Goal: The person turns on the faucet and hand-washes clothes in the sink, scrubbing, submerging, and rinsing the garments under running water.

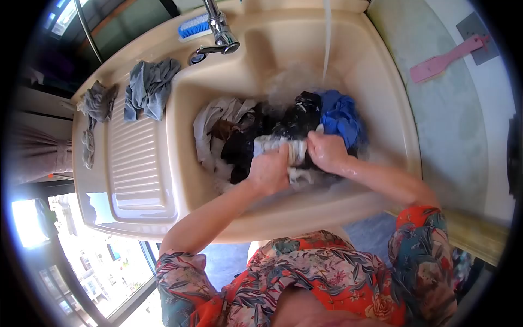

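Observation:
Over the laundry sink, both my hands grip a wet whitish cloth with greyish patches; its exact kind I cannot make out. My left hand is closed around its left part, and my right hand is closed at its right end. Part of the cloth hangs down between the hands. Below and behind them lie soaked dark clothes in sudsy water. A blue garment is just beyond my right hand, and a white garment lies along the sink's left wall.
Water streams into the sink from above. A chrome faucet and a blue-and-white scrub brush are at the back rim. Grey cloths lie on the ribbed washboard at left. A pink brush is on the right.

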`<control>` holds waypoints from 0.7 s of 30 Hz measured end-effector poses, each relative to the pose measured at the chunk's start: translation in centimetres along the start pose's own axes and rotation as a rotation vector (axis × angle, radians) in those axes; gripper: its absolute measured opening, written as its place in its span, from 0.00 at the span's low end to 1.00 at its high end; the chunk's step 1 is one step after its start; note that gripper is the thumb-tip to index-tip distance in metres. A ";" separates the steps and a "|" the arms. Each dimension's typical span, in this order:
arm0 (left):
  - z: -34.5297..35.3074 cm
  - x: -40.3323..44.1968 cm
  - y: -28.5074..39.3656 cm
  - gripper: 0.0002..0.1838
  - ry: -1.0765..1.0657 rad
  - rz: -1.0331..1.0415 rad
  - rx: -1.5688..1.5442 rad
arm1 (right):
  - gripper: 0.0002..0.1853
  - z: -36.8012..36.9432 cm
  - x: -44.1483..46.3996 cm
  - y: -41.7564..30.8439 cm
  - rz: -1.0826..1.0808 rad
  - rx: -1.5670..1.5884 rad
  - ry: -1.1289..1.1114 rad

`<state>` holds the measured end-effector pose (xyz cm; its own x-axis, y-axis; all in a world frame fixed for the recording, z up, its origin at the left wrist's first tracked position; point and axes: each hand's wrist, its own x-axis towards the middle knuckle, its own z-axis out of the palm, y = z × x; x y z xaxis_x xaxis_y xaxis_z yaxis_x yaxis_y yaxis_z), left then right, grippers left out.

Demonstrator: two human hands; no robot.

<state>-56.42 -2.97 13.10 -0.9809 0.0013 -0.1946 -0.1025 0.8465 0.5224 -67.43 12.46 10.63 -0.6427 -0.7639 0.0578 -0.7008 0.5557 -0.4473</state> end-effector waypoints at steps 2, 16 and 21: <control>0.0 -1.7 0.1 0.21 -0.100 -0.007 -0.013 | 0.09 0.6 -1.0 -0.9 -0.093 0.023 -0.042; 3.9 12.3 -3.1 0.28 -0.051 -0.190 -0.049 | 0.09 10.6 11.6 11.8 0.005 -0.094 -0.185; 3.4 16.6 -3.8 0.31 0.092 -0.295 -0.110 | 0.09 18.4 15.2 17.8 0.130 0.545 0.063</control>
<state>-71.72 -4.36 5.01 -0.9167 -0.2876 -0.2773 -0.3964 0.7406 0.5426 -84.03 4.72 -12.86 -0.7421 -0.6701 0.0167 -0.3638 0.3817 -0.8497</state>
